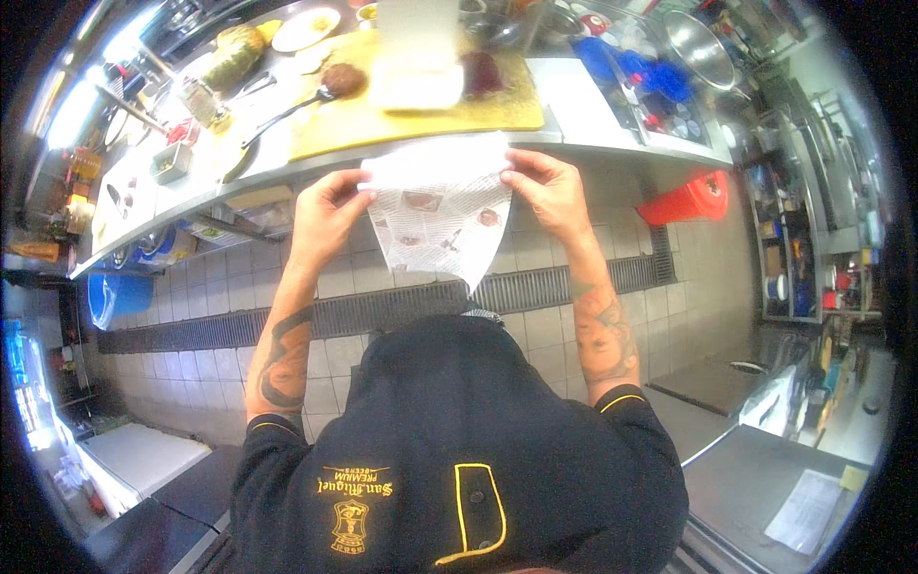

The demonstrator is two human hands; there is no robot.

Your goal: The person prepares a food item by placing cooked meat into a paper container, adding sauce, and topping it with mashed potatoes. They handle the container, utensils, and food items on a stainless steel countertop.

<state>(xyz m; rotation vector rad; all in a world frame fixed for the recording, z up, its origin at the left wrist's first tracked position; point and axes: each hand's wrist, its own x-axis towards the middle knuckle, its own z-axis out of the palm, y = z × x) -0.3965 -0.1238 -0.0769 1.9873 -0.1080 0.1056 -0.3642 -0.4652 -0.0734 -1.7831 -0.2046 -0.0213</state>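
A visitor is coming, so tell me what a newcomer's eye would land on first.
First, the printed paper sheet in the upper middle, pinched near its upper corners by the left hand and right hand. Then the yellow cutting board beyond it, and the red container lower down at the right.

Both arms [290,311] forward, fingers [537,165] in pinch grips

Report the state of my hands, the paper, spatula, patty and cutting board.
Printed paper sheet: unfolded, held up
Left hand: pinching its left edge
Right hand: pinching its right edge
Black spatula: lying down
Brown patty: at spatula's head
Yellow cutting board: partly covered
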